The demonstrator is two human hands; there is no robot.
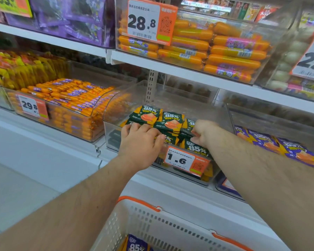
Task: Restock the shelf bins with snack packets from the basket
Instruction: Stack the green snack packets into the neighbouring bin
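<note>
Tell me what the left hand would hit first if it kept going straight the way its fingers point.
The left hand already rests on the green snack packets in the clear bin, fingers pointing right. Going on, it would likely push further into those packets, then meet the right hand; depth is hard to judge.

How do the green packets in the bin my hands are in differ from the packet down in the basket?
The green packets are dark green, while the basket packet is purple-blue. The green ones are piled in a clear shelf bin; the purple-blue one lies in the white basket, mostly out of view. Both are printed with 85%.
</note>
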